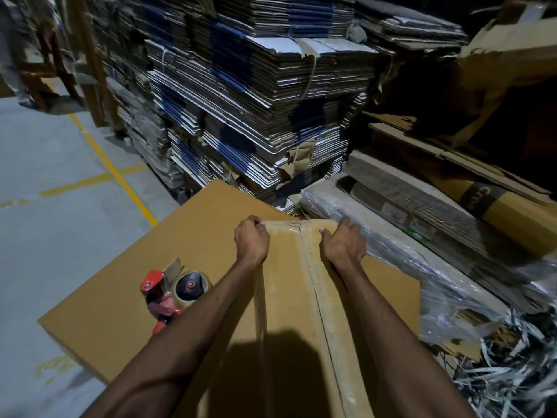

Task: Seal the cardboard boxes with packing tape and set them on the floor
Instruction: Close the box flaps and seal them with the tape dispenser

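A long brown cardboard box (pixel 289 303) stretches away from me, with clear packing tape running along its centre seam. My left hand (pixel 251 241) grips the far left corner of the box, fingers curled over the edge. At the far right corner, my right hand (pixel 343 241) holds the box the same way. The box lies over a large flat cardboard sheet (pixel 156 267). A red tape dispenser (pixel 173 292) with a clear tape roll lies on that sheet, left of my left forearm.
Tall stacks of flattened cartons (pixel 256 101) rise straight ahead. Plastic-wrapped cardboard bundles (pixel 422 236) lie to the right, with shredded strips (pixel 512 372) at the lower right. Grey floor with yellow lines (pixel 75 176) spreads to the left.
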`<state>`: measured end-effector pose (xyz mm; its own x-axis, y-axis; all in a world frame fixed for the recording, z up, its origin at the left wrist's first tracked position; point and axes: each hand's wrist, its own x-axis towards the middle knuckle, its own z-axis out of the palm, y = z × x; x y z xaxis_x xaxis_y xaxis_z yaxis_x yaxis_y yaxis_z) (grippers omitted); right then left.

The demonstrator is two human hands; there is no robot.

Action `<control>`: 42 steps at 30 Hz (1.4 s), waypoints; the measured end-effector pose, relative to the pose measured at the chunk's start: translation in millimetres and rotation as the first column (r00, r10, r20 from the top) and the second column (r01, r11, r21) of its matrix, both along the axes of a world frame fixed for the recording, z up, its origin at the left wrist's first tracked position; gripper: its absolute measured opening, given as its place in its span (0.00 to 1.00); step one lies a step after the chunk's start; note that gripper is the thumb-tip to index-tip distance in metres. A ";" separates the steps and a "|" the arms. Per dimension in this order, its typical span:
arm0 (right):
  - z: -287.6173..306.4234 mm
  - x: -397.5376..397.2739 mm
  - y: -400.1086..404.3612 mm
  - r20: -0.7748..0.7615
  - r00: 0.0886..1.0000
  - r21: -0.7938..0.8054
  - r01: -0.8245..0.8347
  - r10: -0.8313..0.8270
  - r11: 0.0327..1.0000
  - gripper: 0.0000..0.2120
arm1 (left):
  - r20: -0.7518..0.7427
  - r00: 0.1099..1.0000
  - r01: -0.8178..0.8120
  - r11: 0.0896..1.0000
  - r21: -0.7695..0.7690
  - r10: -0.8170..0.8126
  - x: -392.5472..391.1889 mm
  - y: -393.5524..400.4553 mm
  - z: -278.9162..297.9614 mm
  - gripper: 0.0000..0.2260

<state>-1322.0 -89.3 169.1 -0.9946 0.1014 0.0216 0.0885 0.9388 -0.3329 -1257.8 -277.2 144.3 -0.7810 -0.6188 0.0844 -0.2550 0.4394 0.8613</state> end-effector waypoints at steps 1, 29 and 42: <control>1.2 -2.3 -1.9 -0.056 0.996 0.048 -0.067 0.069 0.997 0.29 | 0.056 0.998 0.019 0.992 -0.128 -0.012 -2.2 1.4 5.1 0.12; -18.7 -33.5 -46.7 -0.114 0.809 -0.157 -0.588 0.577 0.793 0.13 | -0.180 0.974 0.136 0.990 -0.035 -0.140 -13.6 -44.1 -12.9 0.09; 1.4 -47.4 15.4 0.036 0.859 -0.244 -0.488 0.511 0.838 0.18 | 0.228 0.880 0.465 0.853 -0.235 -0.417 -22.7 -37.4 -13.1 0.16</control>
<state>-1369.4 -73.9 170.4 -0.9070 -0.4193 -0.0399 -0.3310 0.7681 -0.5482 -1280.5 -314.6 131.2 -0.9832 -0.1761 0.0473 -0.1030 0.7506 0.6527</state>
